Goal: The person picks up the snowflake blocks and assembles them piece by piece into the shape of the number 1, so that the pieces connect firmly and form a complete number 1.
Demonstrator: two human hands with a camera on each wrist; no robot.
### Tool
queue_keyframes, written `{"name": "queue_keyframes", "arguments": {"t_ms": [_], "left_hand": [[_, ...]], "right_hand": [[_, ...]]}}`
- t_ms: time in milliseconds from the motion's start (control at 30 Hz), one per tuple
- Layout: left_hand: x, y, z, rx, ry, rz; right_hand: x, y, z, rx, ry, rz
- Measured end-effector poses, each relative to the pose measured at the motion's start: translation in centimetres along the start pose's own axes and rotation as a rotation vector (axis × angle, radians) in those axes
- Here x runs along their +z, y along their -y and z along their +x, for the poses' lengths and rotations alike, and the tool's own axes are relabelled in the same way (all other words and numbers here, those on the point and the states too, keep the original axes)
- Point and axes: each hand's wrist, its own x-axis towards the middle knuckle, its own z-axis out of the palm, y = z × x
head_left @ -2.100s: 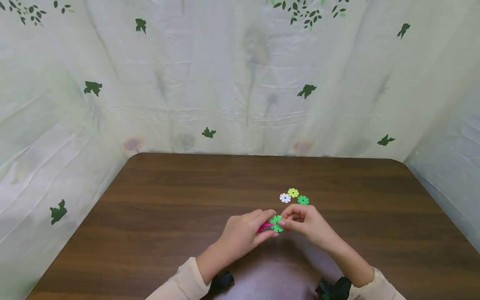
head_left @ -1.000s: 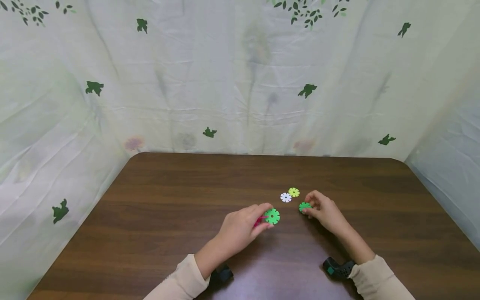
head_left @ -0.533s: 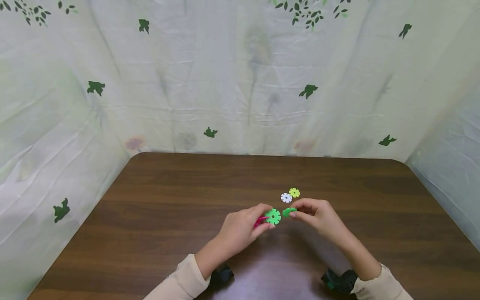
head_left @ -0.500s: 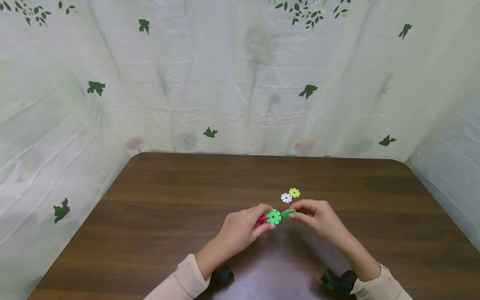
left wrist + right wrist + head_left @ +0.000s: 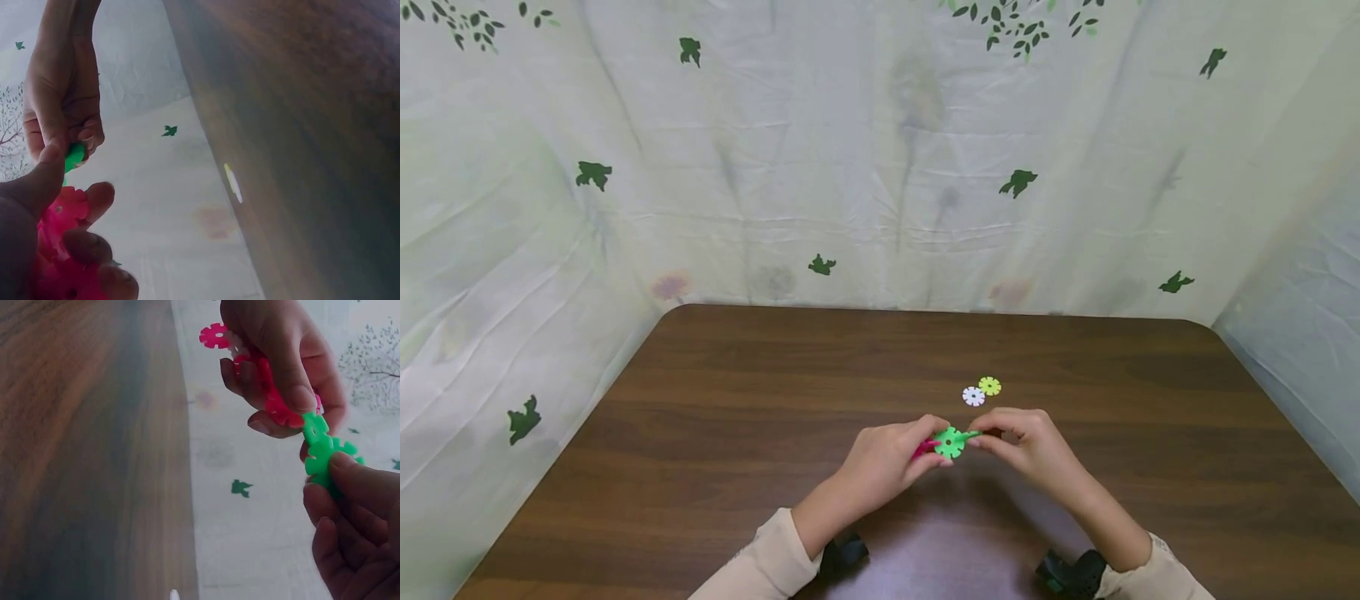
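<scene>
My left hand (image 5: 891, 454) holds a chain of notched plastic discs, mostly pink discs (image 5: 281, 409) with a white disc (image 5: 236, 344) between them near its far end. A green disc (image 5: 950, 443) sticks out of the chain, by the left thumb and fingertips. My right hand (image 5: 1030, 446) pinches a second green disc (image 5: 325, 456) between thumb and fingers. Turned edge-on in the head view, this disc meets the first green one; whether their slots interlock cannot be told. The left palm and fingers cover part of the chain.
On the brown wooden table (image 5: 775, 392), a loose white disc (image 5: 973, 396) lies beside a yellow disc (image 5: 990, 386), just beyond the hands. A pale curtain (image 5: 850, 150) with leaf prints stands behind the table. Dark wrist cameras sit below both wrists.
The right hand left the first green disc, picked up the second green disc from beside the yellow one, and brought it left against the first. The left hand kept its hold, barely moving.
</scene>
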Motion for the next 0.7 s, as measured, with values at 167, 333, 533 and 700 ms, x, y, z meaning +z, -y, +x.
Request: {"name": "queue_keyframes", "arguments": {"t_ms": [167,333,533,700], "left_hand": [[-0.4,0.0,0.2,-0.028,0.047,-0.056],[-0.5,-0.1,0.2,0.008,0.037,-0.064],[-0.2,-0.3,0.2,0.082,-0.035,-0.027],[0.2,-0.4,0.2,0.101,-0.092,0.005]], "right_hand": [[-0.7,0.3,0.1,0.119,0.069,0.022],[-0.7,0.1,0.0,0.244,0.128,0.143],[0.5,0.0,-0.1,0.407,0.121,0.404],[1.3,0.1,-0.2,0.485,0.12,0.508]]}}
